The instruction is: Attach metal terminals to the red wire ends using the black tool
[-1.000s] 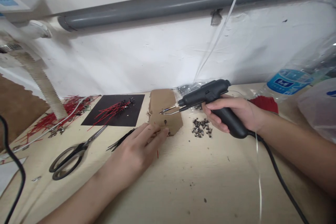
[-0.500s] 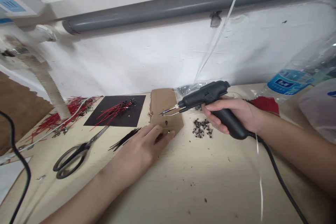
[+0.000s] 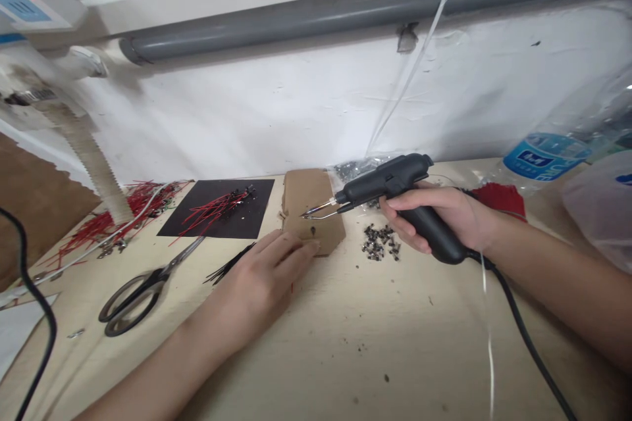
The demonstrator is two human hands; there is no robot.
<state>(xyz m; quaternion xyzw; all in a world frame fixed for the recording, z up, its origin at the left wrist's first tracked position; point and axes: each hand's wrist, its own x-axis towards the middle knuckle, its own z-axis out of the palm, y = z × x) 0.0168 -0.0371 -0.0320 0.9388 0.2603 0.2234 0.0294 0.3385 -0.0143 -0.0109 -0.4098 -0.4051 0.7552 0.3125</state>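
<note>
My right hand (image 3: pixel 434 210) is wrapped round the grip of a black soldering gun (image 3: pixel 390 177). The gun's metal tip points left, over a piece of brown cardboard (image 3: pixel 311 194). My left hand (image 3: pixel 269 266) rests at the cardboard's near edge, palm down, with its fingers bent and pressed together. A trace of red shows beneath that hand; what the fingers hold is hidden. On the cardboard, just beyond the fingertips, is a small dark spot or part (image 3: pixel 313 231). Thin black strips (image 3: pixel 230 265) lie partly behind my left hand.
Scissors (image 3: pixel 143 296) lie at the left, below a black sheet (image 3: pixel 178 210) bearing red wires (image 3: pixel 210 207). More red wires (image 3: pixel 143 200) are heaped by the pipe. Small metal parts (image 3: pixel 380 242) sit right of the cardboard. A bottle (image 3: pixel 546 156) stands back right; a cord (image 3: pixel 518 329) trails from the gun.
My left hand has drawn slightly left, and its thumb and fingers have come closer together. A bit of red now shows beneath it. The right hand and soldering gun stay nearly still.
</note>
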